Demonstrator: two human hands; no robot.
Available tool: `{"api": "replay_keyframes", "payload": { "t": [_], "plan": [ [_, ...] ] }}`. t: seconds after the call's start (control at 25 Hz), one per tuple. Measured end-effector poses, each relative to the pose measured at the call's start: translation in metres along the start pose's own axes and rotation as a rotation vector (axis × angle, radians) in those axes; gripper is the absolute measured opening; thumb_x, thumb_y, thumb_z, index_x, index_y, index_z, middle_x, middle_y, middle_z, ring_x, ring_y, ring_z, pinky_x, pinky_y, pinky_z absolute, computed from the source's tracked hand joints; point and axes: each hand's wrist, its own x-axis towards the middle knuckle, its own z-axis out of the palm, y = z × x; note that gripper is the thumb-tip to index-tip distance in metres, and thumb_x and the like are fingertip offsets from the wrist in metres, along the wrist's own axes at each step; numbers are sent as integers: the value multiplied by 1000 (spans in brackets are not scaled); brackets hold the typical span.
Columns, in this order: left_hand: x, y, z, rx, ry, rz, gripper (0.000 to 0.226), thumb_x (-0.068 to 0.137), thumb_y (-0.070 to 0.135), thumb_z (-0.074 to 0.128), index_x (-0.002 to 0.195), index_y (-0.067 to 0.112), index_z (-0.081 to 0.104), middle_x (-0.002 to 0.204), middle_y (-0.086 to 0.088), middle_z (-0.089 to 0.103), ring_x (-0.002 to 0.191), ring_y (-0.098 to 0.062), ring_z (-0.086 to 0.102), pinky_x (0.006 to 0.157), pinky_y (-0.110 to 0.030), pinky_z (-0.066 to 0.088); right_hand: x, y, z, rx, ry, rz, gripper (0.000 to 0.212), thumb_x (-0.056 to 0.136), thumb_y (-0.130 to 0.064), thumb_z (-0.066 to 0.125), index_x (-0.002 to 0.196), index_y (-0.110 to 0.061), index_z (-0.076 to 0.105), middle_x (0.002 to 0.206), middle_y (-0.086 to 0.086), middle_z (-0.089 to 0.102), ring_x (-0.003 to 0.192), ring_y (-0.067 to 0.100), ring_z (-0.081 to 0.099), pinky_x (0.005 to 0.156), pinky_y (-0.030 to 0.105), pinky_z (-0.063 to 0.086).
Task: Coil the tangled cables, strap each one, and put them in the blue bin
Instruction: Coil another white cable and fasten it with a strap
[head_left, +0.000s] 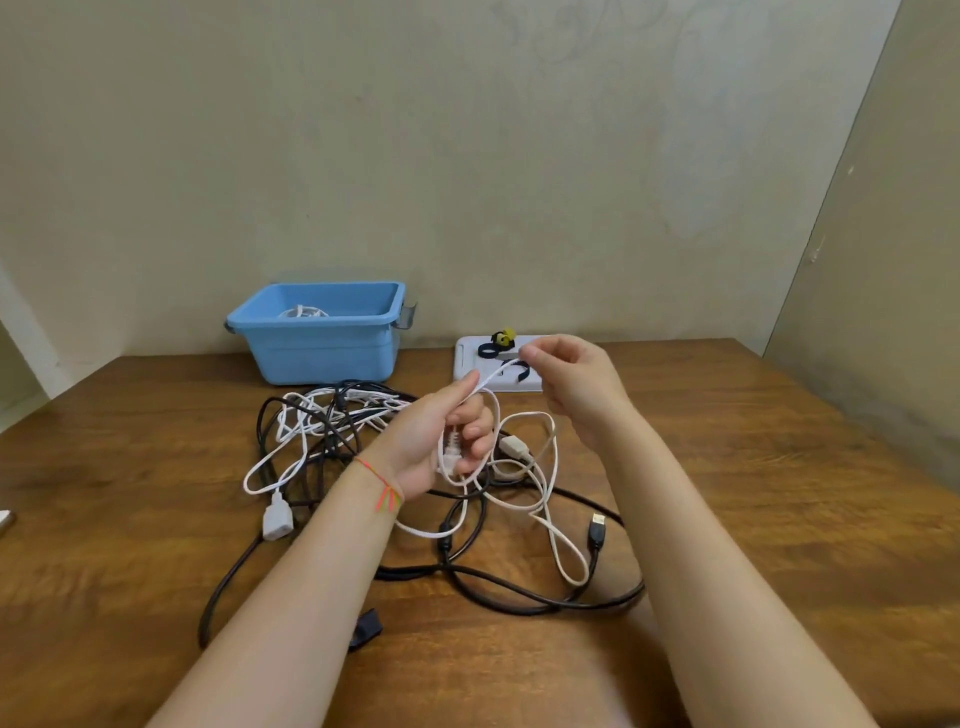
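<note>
A tangle of white and black cables (332, 421) lies on the wooden table in front of the blue bin (322, 343). My left hand (441, 436) grips a white cable (540, 499) with its plug end in the palm, raised above the pile. My right hand (571, 374) pinches the same white cable a short way further along, so a taut stretch runs between both hands. Loops of it hang down onto the table. A coiled white cable (304, 313) lies inside the bin.
A white tray (467, 364) behind my right hand holds dark and yellow straps (501, 340). A thick black cable with a USB plug (597, 530) loops across the near table. One dark strap (366, 626) lies near the front edge. Walls close the back and right.
</note>
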Motion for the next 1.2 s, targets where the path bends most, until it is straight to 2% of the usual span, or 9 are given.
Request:
{"api": "replay_keyframes", "payload": {
  "t": [0.28, 0.48, 0.56, 0.64, 0.8, 0.92, 1.0, 1.08, 1.2],
  "plan": [
    [1, -24, -10, -401, -143, -62, 37, 104, 34, 36, 94, 7, 60, 44, 6, 31, 32, -6, 23, 36, -19, 22, -6, 44, 8, -315, 43, -46, 11, 94, -31, 65, 94, -20, 68, 82, -6, 66, 72, 8, 58, 65, 23, 45],
    [-5, -20, -12, -565, -58, 25, 22, 94, 25, 61, 94, 5, 68, 55, 3, 42, 42, -6, 43, 44, -19, 46, -12, 40, 7, -418, 77, -15, 32, 87, -43, 70, 78, -13, 64, 68, -3, 57, 62, 8, 50, 57, 21, 39],
    [-6, -21, -23, -780, -185, 13, 22, 90, 17, 69, 107, 2, 69, 59, 0, 49, 44, -6, 48, 45, -17, 48, -11, 40, 3, -428, 90, -5, 25, 89, -39, 70, 84, -14, 66, 74, -5, 61, 68, 9, 54, 59, 21, 40],
    [-5, -22, -26, -858, -229, 31, 28, 101, 22, 53, 118, 3, 64, 56, 0, 48, 39, -5, 37, 39, -16, 39, -6, 42, -9, -428, 158, 6, 11, 91, -29, 69, 91, -19, 67, 83, -7, 64, 81, 11, 60, 64, 23, 44],
    [-7, -16, -23, -716, 83, 118, 32, 100, 35, 47, 96, 11, 68, 47, 7, 28, 37, -5, 23, 35, -18, 30, 2, 45, -40, -410, 383, 50, 6, 89, -23, 70, 87, -19, 66, 83, -6, 64, 89, 22, 64, 72, 32, 49],
    [-10, -11, -25, -632, 136, 146, 37, 98, 39, 46, 70, 16, 52, 57, 5, 26, 48, -10, 30, 49, -22, 38, -2, 41, -42, -419, 561, 38, 13, 88, -25, 72, 85, -15, 65, 83, -2, 64, 82, 20, 60, 60, 27, 43],
    [-11, -8, -23, -587, 136, 142, 41, 98, 39, 46, 64, 17, 42, 61, 3, 25, 53, -12, 30, 52, -24, 37, -7, 38, -26, -633, 449, 17, 12, 88, -26, 72, 83, -18, 64, 80, -4, 64, 81, 21, 59, 57, 27, 39],
    [-11, -8, -19, -465, 203, 166, 45, 102, 38, 42, 61, 18, 39, 58, 4, 25, 49, -11, 27, 47, -23, 28, -13, 35, -4, -972, 184, -45, 7, 90, -29, 69, 85, -26, 65, 85, -8, 62, 84, 19, 59, 60, 29, 40],
    [-10, -10, -14, 10, 415, 252, 46, 105, 38, 38, 68, 14, 47, 54, 2, 31, 46, -12, 29, 46, -24, 26, -23, 28, 20, -1184, -214, -212, 10, 91, -36, 66, 92, -26, 71, 93, -9, 59, 86, 15, 57, 68, 30, 45]
  ]
}}
